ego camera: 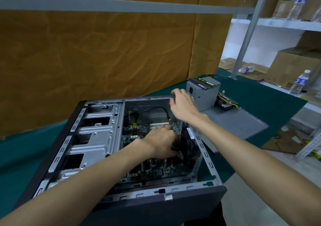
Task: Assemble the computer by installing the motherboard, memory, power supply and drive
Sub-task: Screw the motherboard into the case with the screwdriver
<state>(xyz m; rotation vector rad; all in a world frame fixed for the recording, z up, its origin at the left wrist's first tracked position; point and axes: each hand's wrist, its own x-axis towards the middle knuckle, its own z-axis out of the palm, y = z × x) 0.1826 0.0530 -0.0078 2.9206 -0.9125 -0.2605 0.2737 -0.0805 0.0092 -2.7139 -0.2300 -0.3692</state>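
I take the computer case [111,139] as my landmark: it lies on its side on the green mat [20,156], open face up, and being sheet steel I judge it heavy and stiff — it will not slide under a light push, but its folded rims look sharp enough to mind. Down in its floor sits the motherboard [137,132], stiff yet fragile, best handled by its edges and never by the coolers or sockets. Beyond the case's far right corner the power supply [202,95] stands on the removed side panel [243,123]; I reckon it dense and boxy, to be gripped across its flat sides, with its loose cable bundle [225,100] trailing behind it. On top of it lie the memory sticks [205,84], light and thin, to be held by the short ends. My right hand [182,104] rests at the case's far rim, fingers curled over the edge, steadying it. My left hand [163,140] is deep inside, fingers bent down around something dark near the board's right side — I cannot tell just what it pinches. Open room is tight inside: the drive cage [97,130] fills the case's left half, and the rear wall closes in on the right.
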